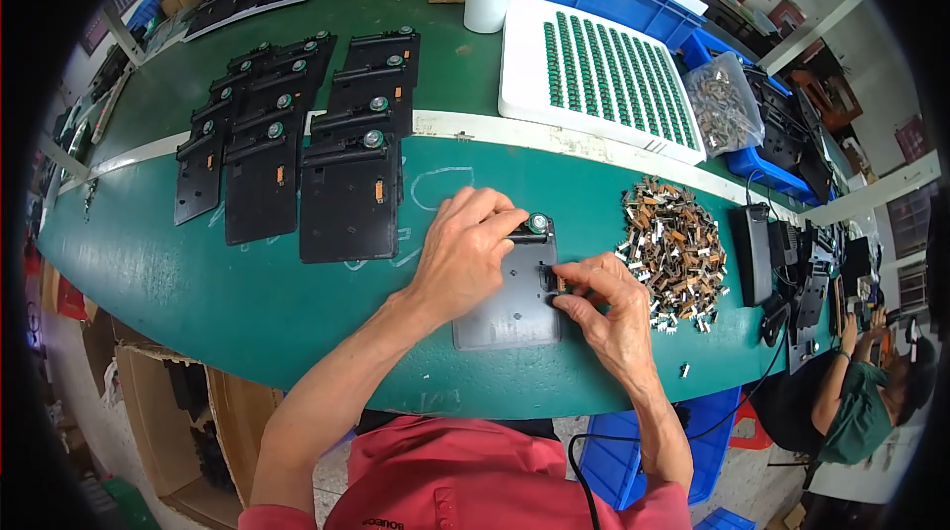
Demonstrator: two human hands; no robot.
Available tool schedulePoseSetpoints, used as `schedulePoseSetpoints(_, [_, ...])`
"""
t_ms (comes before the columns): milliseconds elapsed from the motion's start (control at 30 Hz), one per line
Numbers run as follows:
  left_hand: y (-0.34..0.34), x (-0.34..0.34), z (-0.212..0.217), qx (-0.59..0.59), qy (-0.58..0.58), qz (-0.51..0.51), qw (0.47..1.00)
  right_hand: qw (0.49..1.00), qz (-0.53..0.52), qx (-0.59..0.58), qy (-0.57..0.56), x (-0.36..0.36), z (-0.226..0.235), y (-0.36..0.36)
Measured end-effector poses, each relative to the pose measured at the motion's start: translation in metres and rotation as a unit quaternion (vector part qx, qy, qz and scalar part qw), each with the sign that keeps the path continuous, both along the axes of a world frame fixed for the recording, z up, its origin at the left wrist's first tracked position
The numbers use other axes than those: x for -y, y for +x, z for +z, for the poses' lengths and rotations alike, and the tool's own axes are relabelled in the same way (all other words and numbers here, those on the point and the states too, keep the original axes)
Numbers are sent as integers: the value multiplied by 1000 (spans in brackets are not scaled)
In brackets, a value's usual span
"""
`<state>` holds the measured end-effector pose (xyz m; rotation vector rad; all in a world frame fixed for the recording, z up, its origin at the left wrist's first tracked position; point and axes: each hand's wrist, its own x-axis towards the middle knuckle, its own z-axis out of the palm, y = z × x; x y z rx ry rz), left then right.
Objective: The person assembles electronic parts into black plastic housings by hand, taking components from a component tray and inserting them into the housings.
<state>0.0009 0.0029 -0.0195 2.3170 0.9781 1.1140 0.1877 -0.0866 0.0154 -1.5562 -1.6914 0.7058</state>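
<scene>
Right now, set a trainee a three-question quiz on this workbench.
1. True or false: the left hand rests on the grey plate near its green knob.
2. The right hand pinches a small part at the plate's: A) right edge B) bottom left corner C) underside.
3. What lies just right of the plate?

Key: 1 true. 2 A. 3 A loose pile of small metal and brown parts on the green table.
</scene>
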Motion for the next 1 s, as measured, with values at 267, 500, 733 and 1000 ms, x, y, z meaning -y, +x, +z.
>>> schedulePoseSetpoints(267, [0,0,0,0,-4,0,1000,1000,-4,18,-7,-6,1,0])
schedulePoseSetpoints(500, [0,0,1,-4,-15,2,1000,998,23,49,-14,-13,4,-6])
schedulePoseSetpoints(733, [-1,0,-1,5,-15,-1,1000,996,32,67,-48,-17,6,-8])
schedulePoseSetpoints(1000, [-1,0,-2,7,-11,-2,1000,995,39,76,-58,-18,9,-7])
